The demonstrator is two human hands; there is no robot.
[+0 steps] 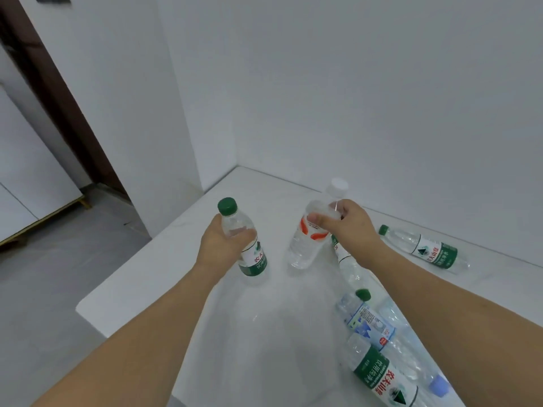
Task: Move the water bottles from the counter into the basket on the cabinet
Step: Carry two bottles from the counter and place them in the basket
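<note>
My left hand (224, 245) grips a green-capped water bottle (252, 257) by its upper body; the bottle stands upright on the white counter (164, 277). My right hand (349, 227) holds a white-capped bottle with an orange-red label (302, 245) near its neck, tilted, its base close to the counter. Several more bottles lie on their sides at the right: a green-labelled one (426, 249) by the back wall, one under my right forearm (351, 271), a blue-labelled one (367, 318) and a green-labelled one (379, 374) at the front. No basket is in view.
The counter sits in a corner of white walls (323, 98). Its left edge drops to a grey floor (53, 274). A white cabinet with gold trim (32, 189) stands far left beside a dark door frame (55, 92).
</note>
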